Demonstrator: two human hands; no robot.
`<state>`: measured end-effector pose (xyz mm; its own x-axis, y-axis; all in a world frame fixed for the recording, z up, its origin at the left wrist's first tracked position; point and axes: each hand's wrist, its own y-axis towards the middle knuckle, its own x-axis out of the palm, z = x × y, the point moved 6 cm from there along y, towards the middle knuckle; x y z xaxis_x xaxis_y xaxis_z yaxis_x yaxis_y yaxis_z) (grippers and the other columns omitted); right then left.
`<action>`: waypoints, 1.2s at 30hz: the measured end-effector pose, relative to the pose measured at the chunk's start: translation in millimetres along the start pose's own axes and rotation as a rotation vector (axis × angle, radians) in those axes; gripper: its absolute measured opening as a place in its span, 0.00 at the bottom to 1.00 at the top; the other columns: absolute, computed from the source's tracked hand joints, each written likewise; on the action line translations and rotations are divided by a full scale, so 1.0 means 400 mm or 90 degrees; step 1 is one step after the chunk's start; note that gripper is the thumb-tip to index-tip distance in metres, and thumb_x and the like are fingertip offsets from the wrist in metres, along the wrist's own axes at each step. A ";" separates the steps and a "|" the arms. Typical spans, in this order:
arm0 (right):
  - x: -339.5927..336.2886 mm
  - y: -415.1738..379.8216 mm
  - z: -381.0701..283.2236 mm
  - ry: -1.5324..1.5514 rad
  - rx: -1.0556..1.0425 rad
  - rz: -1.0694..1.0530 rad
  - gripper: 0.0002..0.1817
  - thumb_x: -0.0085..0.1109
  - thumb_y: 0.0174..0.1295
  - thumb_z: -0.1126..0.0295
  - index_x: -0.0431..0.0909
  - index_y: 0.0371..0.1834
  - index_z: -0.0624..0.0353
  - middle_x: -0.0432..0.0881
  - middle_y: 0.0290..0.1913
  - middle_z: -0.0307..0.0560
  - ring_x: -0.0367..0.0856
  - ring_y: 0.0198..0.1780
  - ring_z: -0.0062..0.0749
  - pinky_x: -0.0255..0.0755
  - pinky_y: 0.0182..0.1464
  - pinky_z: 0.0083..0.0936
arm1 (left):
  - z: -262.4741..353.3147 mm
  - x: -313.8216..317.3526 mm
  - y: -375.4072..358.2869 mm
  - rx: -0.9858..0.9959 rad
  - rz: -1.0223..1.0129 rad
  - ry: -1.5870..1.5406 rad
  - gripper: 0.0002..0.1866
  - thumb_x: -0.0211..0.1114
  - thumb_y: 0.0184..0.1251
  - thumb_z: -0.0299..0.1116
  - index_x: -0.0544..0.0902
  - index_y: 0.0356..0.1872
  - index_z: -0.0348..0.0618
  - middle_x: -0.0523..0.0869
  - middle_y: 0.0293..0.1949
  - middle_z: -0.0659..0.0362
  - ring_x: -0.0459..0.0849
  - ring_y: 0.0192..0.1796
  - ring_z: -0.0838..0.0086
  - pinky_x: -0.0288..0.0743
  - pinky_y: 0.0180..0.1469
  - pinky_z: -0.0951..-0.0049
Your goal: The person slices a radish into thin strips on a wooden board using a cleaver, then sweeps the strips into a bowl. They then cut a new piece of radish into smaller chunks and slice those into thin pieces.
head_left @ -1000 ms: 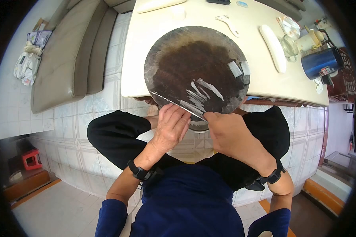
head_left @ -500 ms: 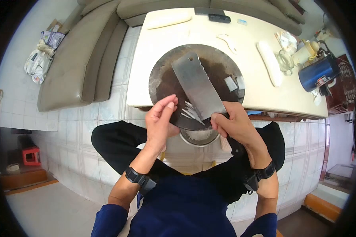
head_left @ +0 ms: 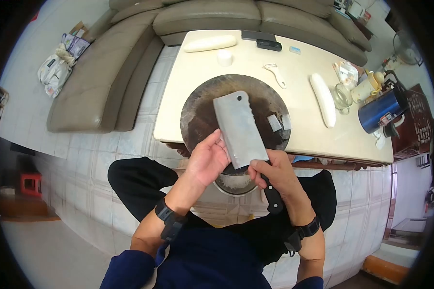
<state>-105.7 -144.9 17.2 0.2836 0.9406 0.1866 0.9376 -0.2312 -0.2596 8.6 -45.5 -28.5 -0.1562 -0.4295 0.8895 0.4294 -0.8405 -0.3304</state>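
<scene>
My right hand grips the black handle of a wide cleaver, its thumb at the base of the blade. The blade lies slanted over a round, dark chopping board, pointing away from me. My left hand is palm up at the blade's left edge, fingers loosely spread, with some fingertips hidden by the blade. White slices lie at the board's right side. Under the board's near edge, a metal bowl holds something pale. No white strips show on the board; the blade and hand cover that spot.
On the cream table lie a long white radish, another radish, a short white piece and a peeler. A glass jug and a blue kettle stand right. A sofa runs behind.
My left hand has turned palm up and come against the blade's left edge. The cleaver has shifted nearer to me, and the white strips beside it are out of sight. The view has tilted up.
</scene>
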 end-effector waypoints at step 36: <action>0.105 -0.134 -0.037 -0.807 -0.190 -0.004 0.12 0.56 0.55 0.78 0.75 0.43 0.65 0.80 0.30 0.60 0.80 0.33 0.57 0.72 0.33 0.46 | -0.082 -0.177 -0.158 0.126 0.252 -0.047 0.16 0.61 0.72 0.46 0.75 0.49 0.47 0.74 0.40 0.64 0.75 0.47 0.73 0.74 0.60 0.60</action>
<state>-141.1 -96.8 53.1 0.0463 0.4819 -0.8750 0.9929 -0.1182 -0.0126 -36.7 27.1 -80.9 0.1152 -0.6749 0.7288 0.6062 -0.5335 -0.5898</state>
